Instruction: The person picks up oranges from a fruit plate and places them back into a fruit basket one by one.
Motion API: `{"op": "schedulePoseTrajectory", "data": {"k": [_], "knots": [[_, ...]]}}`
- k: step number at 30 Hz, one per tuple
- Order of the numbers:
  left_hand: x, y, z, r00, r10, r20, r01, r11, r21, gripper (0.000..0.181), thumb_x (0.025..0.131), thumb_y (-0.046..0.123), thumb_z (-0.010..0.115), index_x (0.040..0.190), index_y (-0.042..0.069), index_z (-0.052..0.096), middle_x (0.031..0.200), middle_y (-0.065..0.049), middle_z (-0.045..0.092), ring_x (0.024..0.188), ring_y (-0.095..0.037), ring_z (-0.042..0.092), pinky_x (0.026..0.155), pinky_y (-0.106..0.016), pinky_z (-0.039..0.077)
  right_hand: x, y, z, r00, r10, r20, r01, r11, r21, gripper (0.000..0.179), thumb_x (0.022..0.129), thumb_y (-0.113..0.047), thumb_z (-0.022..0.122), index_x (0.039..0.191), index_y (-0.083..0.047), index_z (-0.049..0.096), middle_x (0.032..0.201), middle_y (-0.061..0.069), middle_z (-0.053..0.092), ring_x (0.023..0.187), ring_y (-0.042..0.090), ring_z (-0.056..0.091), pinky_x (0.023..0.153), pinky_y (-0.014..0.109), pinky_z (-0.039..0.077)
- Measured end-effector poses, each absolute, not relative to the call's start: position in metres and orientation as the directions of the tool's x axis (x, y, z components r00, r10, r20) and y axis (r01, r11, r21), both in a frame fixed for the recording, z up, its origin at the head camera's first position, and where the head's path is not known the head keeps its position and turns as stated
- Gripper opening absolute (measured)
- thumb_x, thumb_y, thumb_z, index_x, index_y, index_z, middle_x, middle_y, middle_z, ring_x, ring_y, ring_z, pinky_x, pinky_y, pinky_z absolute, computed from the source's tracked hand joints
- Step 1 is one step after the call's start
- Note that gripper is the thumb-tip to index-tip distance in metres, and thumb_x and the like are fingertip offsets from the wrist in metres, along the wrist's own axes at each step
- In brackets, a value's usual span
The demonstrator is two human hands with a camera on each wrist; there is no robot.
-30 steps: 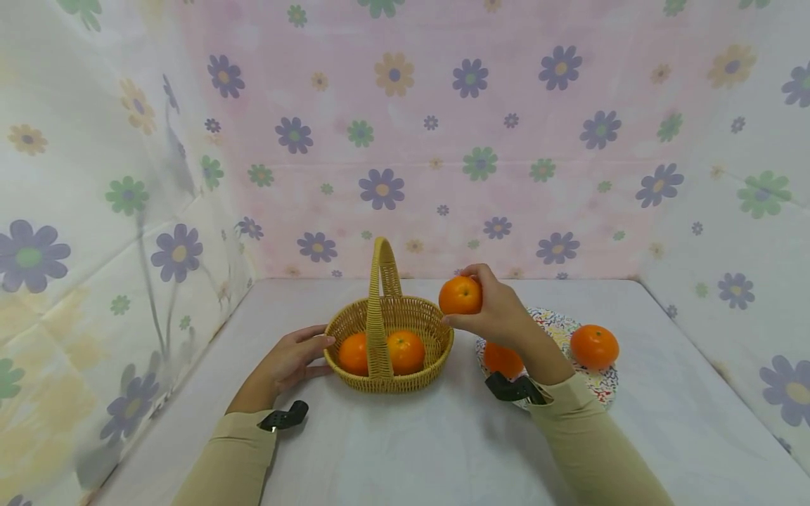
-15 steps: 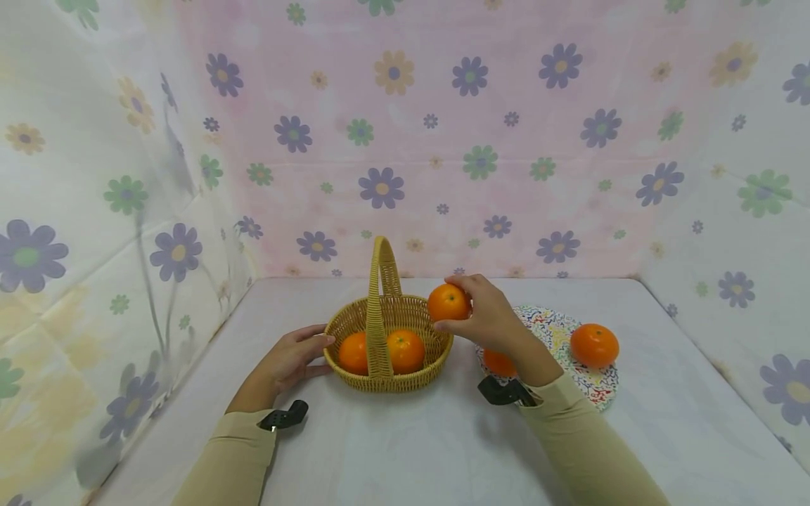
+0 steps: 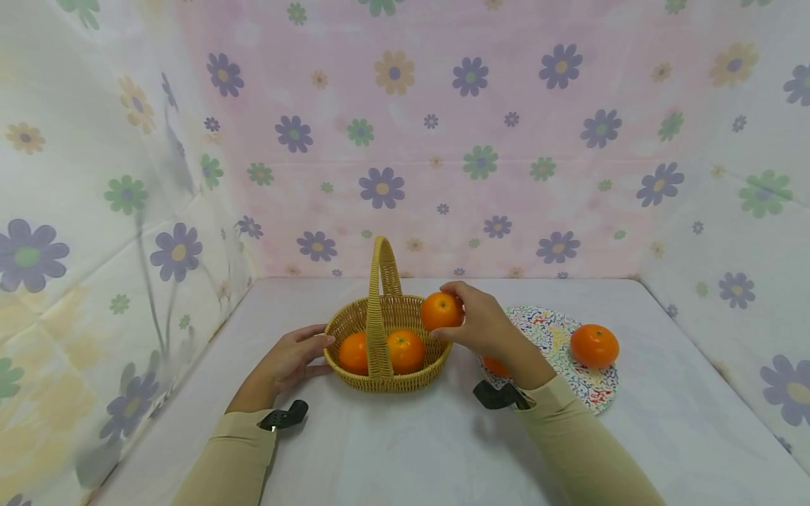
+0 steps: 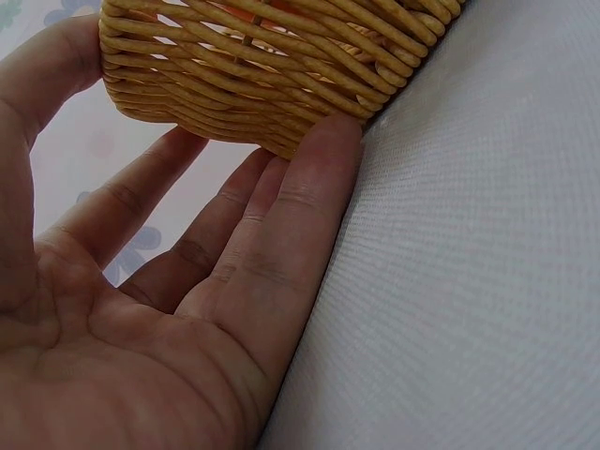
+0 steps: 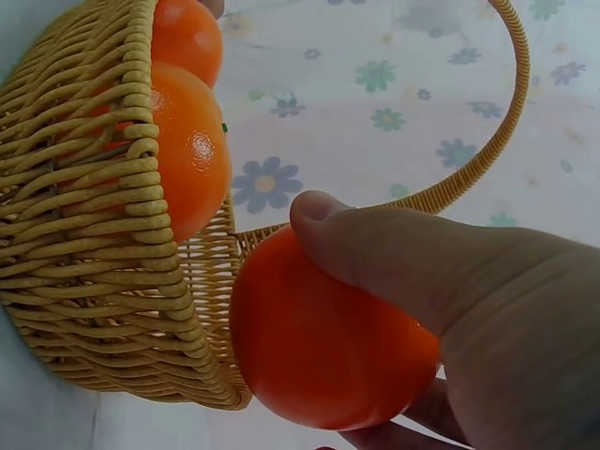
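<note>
My right hand point(image 3: 484, 320) holds an orange point(image 3: 441, 311) between thumb and fingers, over the right end of a wicker basket point(image 3: 354, 380). The right wrist view shows the held orange point(image 5: 323, 337) beside the basket's rim, with the thumb across its top. Two other oranges lie inside the basket, one left point(image 3: 353, 353) and one right point(image 3: 406, 352) of its upright handle point(image 3: 377, 316). At the basket's left end, my left hand point(image 3: 291, 362) touches the outside with spread, mostly straight fingers, the thumb at the rim. In the left wrist view, fingertips point(image 4: 328, 141) rest against the weave.
To the right, a round speckled plate point(image 3: 547, 323) carries an orange point(image 3: 595, 346) on its right side. Another orange point(image 3: 496, 366) on its left side is mostly hidden by the right forearm. A white cloth point(image 3: 380, 450) covers the table; flowered fabric point(image 3: 430, 140) stands behind and at both sides.
My right hand has carried the orange left and slightly down, from beside the basket's right rim to over it. The left hand and the basket have stayed in place.
</note>
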State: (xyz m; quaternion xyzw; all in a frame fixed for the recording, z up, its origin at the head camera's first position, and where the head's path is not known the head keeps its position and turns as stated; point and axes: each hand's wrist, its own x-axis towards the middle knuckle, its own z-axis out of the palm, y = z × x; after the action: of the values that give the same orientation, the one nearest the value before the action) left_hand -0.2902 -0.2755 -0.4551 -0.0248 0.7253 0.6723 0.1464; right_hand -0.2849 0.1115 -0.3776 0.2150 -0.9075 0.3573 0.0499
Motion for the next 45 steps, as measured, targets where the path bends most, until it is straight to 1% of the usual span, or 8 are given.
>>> {"op": "schedulePoseTrajectory", "data": {"k": [9,17,22,30,36,45], "knots": [[-0.29,-0.275,-0.455,-0.957,0.16,-0.244,-0.231,0.094,0.968,0.064,0.099,0.029,0.071,0.155,0.009,0.046,0.157,-0.017,0.048,0.125,-0.024,0.063,0.098,-0.049,0.059,-0.285,0.109,-0.38,-0.9,-0.368,0.233,-0.429,0.658,-0.619,0.078,0.08,-0.034,0.091,0.145,-0.014,0.053,0.136,0.005,0.064,0.115,0.023,0.064,0.102,0.045,0.058],[-0.29,-0.275,-0.455,-0.956,0.15,-0.254,-0.242,0.093,0.966,0.063,0.099,0.029,0.071,0.154,0.01,0.047,0.157,-0.017,0.048,0.127,-0.026,0.062,0.097,-0.049,0.06,-0.283,0.106,-0.378,-0.897,-0.382,0.221,-0.431,0.655,-0.621,0.078,0.082,-0.032,0.09,0.147,-0.012,0.052,0.142,0.006,0.061,0.12,0.026,0.062,0.105,0.047,0.057],[-0.291,-0.274,-0.456,-0.955,0.137,-0.263,-0.252,0.091,0.963,0.063,0.098,0.03,0.073,0.153,0.012,0.049,0.156,-0.014,0.05,0.13,-0.029,0.061,0.096,-0.049,0.06,-0.284,0.105,-0.381,-0.889,-0.392,0.238,-0.452,0.658,-0.603,0.076,0.082,-0.032,0.09,0.147,-0.014,0.054,0.145,0.005,0.06,0.124,0.025,0.061,0.107,0.047,0.055],[-0.291,-0.274,-0.457,-0.955,0.134,-0.266,-0.257,0.087,0.963,0.062,0.098,0.029,0.073,0.152,0.012,0.05,0.156,-0.014,0.05,0.132,-0.031,0.06,0.096,-0.049,0.06,-0.283,0.105,-0.381,-0.865,-0.418,0.277,-0.499,0.664,-0.557,0.076,0.08,-0.035,0.091,0.146,-0.013,0.058,0.139,0.008,0.061,0.122,0.028,0.062,0.105,0.048,0.056],[-0.291,-0.274,-0.455,-0.953,0.138,-0.268,-0.259,0.084,0.962,0.064,0.097,0.031,0.073,0.153,0.011,0.049,0.157,-0.015,0.049,0.132,-0.03,0.059,0.097,-0.049,0.06,-0.283,0.103,-0.381,-0.87,-0.429,0.243,-0.487,0.676,-0.553,0.078,0.081,-0.038,0.09,0.147,-0.014,0.057,0.139,0.007,0.06,0.123,0.027,0.061,0.106,0.048,0.056],[-0.291,-0.275,-0.455,-0.955,0.155,-0.252,-0.239,0.099,0.966,0.067,0.099,0.038,0.071,0.154,0.01,0.047,0.157,-0.016,0.048,0.126,-0.025,0.063,0.098,-0.048,0.059,-0.282,0.101,-0.38,-0.878,-0.431,0.206,-0.467,0.682,-0.563,0.078,0.081,-0.036,0.09,0.148,-0.014,0.057,0.139,0.007,0.06,0.125,0.028,0.06,0.107,0.049,0.055]]}}
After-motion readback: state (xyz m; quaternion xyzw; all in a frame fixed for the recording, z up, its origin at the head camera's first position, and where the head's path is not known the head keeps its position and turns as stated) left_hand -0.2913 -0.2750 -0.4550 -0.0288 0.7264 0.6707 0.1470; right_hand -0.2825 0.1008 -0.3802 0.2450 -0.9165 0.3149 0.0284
